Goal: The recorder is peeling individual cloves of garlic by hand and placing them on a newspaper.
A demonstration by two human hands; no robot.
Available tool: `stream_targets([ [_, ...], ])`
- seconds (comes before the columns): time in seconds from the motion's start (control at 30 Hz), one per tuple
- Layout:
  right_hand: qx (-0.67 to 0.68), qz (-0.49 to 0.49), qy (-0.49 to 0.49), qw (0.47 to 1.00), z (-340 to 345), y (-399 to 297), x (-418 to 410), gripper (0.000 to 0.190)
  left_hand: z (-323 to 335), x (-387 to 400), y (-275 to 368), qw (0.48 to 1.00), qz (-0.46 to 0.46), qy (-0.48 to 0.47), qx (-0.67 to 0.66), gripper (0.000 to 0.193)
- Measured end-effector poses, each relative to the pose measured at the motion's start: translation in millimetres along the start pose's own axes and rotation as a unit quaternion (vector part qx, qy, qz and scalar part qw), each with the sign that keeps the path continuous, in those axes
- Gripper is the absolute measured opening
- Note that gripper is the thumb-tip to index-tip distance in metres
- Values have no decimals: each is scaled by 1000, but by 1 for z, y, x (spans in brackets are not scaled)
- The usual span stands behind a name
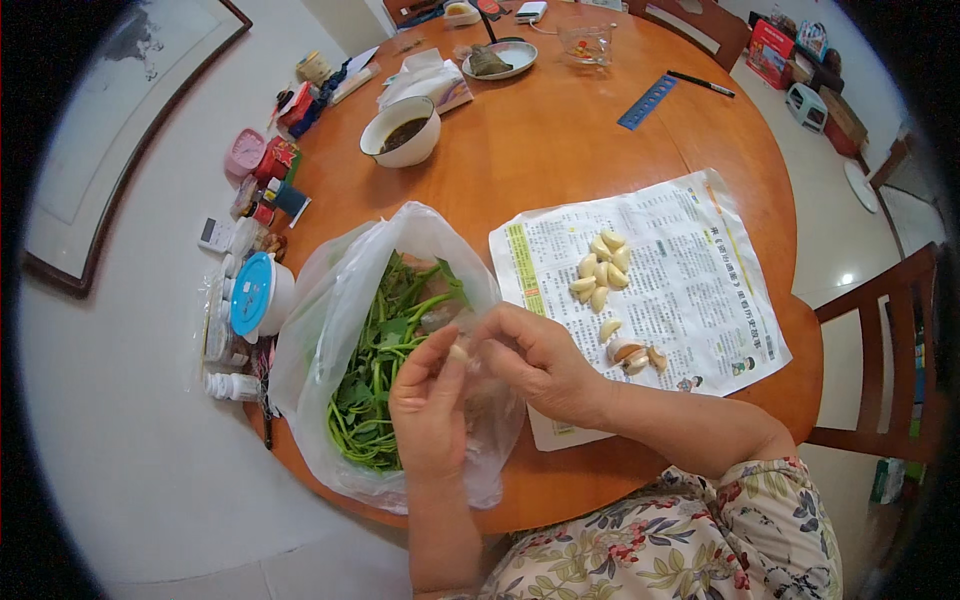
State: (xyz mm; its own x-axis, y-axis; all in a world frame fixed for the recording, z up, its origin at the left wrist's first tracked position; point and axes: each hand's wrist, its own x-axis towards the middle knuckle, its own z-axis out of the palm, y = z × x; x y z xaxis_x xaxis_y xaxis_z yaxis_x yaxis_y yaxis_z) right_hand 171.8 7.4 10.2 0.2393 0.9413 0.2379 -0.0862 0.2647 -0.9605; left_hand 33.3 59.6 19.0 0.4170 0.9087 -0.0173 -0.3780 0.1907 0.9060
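Note:
My left hand (pixel 433 409) pinches a small pale garlic clove (pixel 458 352) between thumb and fingertips. Close beside it, my right hand (pixel 544 361) has its fingers curled together; whether they hold a bit of skin is hidden. Both hands are over a translucent plastic bag (pixel 315 330) that lies open with green leafy stems (pixel 379 375) inside. To the right, a printed newspaper sheet (pixel 675 247) bears a cluster of peeled garlic cloves (pixel 602 272). One peeled clove (pixel 610 328) lies apart from them, above several unpeeled cloves (pixel 634 356).
A white bowl of dark liquid (pixel 405 135) stands beyond the bag, near a tissue pack (pixel 442 82). Farther off are a plate (pixel 519 56), a glass bowl (pixel 585 46), a blue ruler (pixel 646 103) and a black pen (pixel 701 84). A blue-lidded tub (pixel 255 294) sits left; a wooden chair (pixel 874 375), right.

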Motion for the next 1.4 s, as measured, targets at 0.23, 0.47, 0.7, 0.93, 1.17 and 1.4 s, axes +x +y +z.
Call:
stream_targets([
  [0.23,0,-11,22,1000,-1,-3,0,11,-6,0,4,999,-22,-2,-25,23],
  [0.47,-35,15,86,996,-2,-5,1,9,-6,2,6,998,-22,10,-53,23],
  [0.7,-145,-92,58,983,-3,5,3,10,-2,1,6,997,-25,17,-71,25],
  [0.93,-72,-123,34,989,-1,0,3,11,-4,1,2,1000,-13,3,-23,26],
  [1.17,-127,-173,26,976,-7,0,5,10,-7,0,0,1000,-3,-13,7,25],
  [1.4,-134,-151,28,979,-6,1,4,8,-8,-1,-1,999,12,-1,40,21],
])
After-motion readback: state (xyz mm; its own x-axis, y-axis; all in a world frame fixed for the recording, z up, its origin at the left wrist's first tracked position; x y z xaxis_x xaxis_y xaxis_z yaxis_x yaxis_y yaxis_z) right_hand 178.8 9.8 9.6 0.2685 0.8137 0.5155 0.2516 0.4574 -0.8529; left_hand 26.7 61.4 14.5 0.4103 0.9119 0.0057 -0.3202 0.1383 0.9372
